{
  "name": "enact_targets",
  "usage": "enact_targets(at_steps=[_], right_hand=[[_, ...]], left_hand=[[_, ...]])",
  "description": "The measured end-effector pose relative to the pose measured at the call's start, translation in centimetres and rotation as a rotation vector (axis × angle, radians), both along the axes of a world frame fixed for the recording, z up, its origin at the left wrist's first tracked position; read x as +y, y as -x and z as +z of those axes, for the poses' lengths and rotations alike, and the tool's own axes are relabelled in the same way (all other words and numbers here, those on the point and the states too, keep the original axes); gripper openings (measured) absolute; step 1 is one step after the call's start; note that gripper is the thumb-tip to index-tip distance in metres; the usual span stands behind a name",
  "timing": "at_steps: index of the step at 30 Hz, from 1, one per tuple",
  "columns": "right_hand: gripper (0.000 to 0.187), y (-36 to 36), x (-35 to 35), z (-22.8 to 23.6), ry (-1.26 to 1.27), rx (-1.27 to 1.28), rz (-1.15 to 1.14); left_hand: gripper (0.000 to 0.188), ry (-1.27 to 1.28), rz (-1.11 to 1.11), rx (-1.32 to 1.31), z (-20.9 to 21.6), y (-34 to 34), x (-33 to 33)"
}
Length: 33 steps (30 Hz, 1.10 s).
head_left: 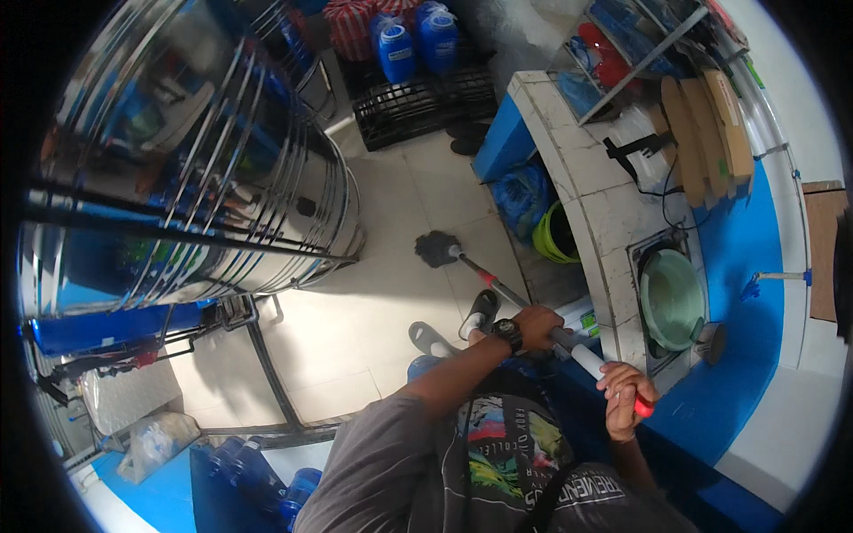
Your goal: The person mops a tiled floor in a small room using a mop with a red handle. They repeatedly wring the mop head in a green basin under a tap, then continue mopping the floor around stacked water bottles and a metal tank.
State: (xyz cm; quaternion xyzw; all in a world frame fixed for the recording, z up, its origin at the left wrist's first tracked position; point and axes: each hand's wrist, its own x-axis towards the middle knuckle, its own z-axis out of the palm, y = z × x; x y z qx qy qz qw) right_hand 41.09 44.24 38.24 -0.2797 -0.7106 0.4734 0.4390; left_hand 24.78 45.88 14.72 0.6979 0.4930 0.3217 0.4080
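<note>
A mop with a dark grey, shaggy head [436, 250] rests on the pale tiled floor, its pole slanting toward me. My left hand [538, 329], with a black watch on the wrist, is wrapped round the grey middle part of the pole. Farther up, my right hand [627, 389] grips the white upper end of the mop handle [590, 361], close to its red tip. My two feet in dark slippers stand beside the pole, just short of the mop head.
On the left stands a large rack of curved metal bars [267, 178]. Blue jugs [396, 53] sit on a black crate [426, 102] at the back. A tiled counter [569, 147] with a green basin [673, 299] runs along the right; a yellow-green bucket [555, 234] is underneath.
</note>
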Motion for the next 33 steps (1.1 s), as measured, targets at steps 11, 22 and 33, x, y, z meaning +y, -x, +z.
enact_targets(at_steps=[11, 22, 33], right_hand=[[0.028, -4.1, 9.8, -8.9, 0.221, 0.199, -0.431], [0.02, 12.8, 18.2, -18.1, 0.496, 0.232, -0.239], [0.018, 28.4, 19.3, -18.6, 0.168, -0.006, 0.206]], left_hand=[[0.038, 0.18, -0.191, 0.369, -2.8, -0.7, 11.6], [0.018, 0.318, 0.214, 0.549, -7.5, 18.5, 18.0], [0.022, 0.205, 0.681, 0.477, -11.4, 35.0, 14.3]])
